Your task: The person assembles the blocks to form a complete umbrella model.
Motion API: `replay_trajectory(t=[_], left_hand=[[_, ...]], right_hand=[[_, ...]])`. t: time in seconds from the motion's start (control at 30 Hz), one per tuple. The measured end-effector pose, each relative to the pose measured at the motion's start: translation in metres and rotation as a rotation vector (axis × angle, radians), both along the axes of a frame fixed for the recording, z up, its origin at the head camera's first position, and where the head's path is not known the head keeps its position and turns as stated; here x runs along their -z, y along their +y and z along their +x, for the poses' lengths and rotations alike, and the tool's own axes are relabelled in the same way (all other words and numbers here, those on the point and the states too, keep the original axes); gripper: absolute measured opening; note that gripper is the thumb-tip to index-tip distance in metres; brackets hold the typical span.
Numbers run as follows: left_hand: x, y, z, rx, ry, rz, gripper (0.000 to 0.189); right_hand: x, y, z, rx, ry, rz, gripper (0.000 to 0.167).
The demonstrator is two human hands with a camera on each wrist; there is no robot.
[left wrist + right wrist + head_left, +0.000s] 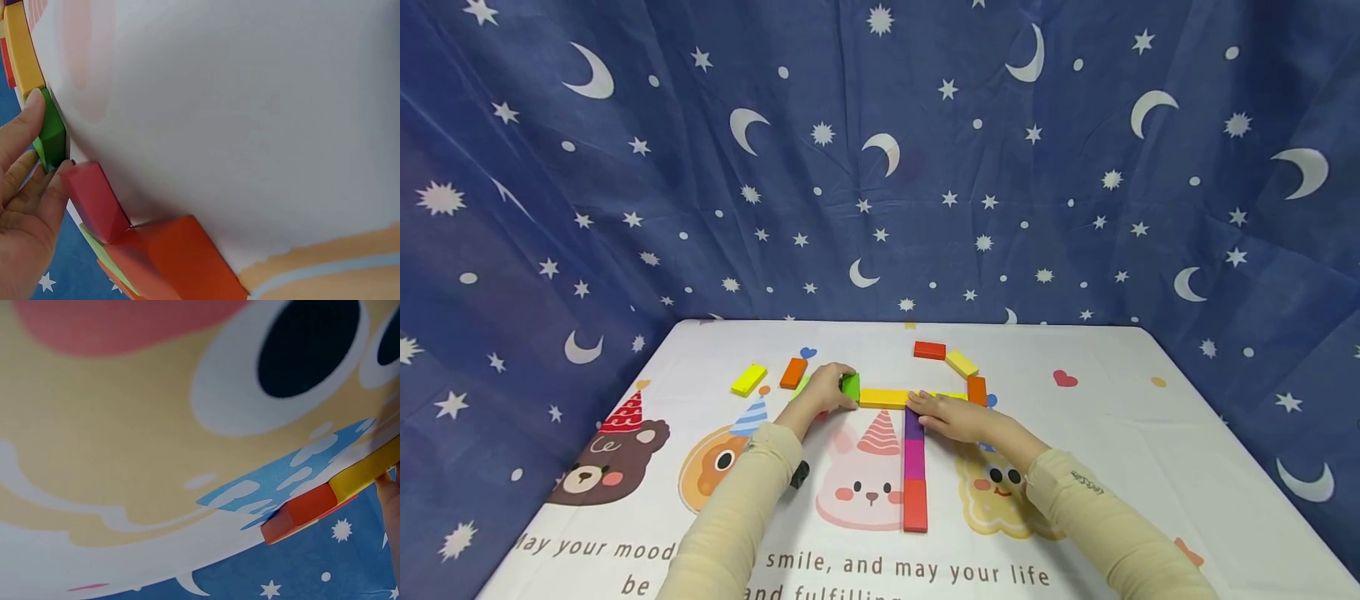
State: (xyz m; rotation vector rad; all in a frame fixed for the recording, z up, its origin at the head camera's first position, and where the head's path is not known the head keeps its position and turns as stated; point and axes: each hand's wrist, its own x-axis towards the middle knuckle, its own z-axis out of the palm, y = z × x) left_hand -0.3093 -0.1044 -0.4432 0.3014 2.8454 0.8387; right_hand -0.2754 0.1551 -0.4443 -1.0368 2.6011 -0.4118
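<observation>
Only in head view: magenta block (915, 460) against purple block (913, 427)

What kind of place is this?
Probably an indoor play corner or a small filming setup: a blue curtain with moons and stars hangs behind, a white tablecloth has cartoon animals, and colored blocks lie on it.

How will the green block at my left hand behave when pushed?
The green block looks rigid, given its straight edges. Small beside the left hand, it is probably light. Its flat faces suggest sliding rather than rolling, and it may nudge the apparently adjoining yellow-orange block.
</observation>
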Motion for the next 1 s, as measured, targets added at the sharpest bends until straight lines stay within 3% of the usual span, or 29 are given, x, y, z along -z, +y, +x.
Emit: replay_trajectory(t=[0.77,1.0], left_hand=[[-0.0018,-0.0014,0.0016,-0.02,0.012,0.0,0.061],[-0.0032,-0.0012,0.005,0.011,0.026,-0.006,0.06]], right_hand=[[-0.0037,-0.0007,-0.0015,-0.024,0.012,-0.011,0.046],[-0.0032,-0.0003,-0.0006,-0.017,-0.001,-0.011,0.046]])
